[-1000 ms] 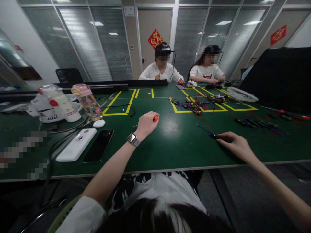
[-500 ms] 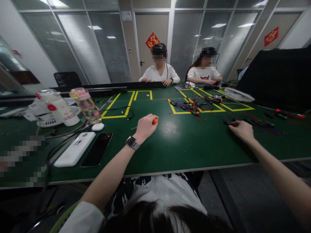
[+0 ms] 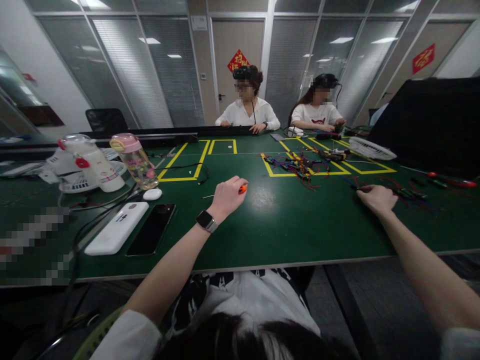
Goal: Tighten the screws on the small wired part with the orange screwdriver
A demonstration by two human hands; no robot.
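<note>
My left hand (image 3: 229, 197), with a watch on its wrist, is closed around a screwdriver. The orange end of its handle (image 3: 243, 189) shows by the thumb side, and the thin metal shaft (image 3: 208, 196) sticks out to the left. Further right, my right hand (image 3: 378, 199) is low over the table with its fingers pinched together. At its fingertips is a small dark thing (image 3: 354, 187) with thin wires, too small to make out. Beside that hand lie several green circuit boards (image 3: 408, 193) with red and blue wires.
More wired boards (image 3: 300, 165) lie tangled across yellow tape on the green table (image 3: 270, 235). At left are a phone (image 3: 152, 230), a white power bank (image 3: 117, 229), a bottle (image 3: 137, 162) and cables. A red-handled tool (image 3: 461, 183) lies far right. Two people sit opposite.
The view has shifted slightly. My left hand keeps its grip on the screwdriver. My right hand stays by the wired boards, its fingers still pinched and its back turned a little.
</note>
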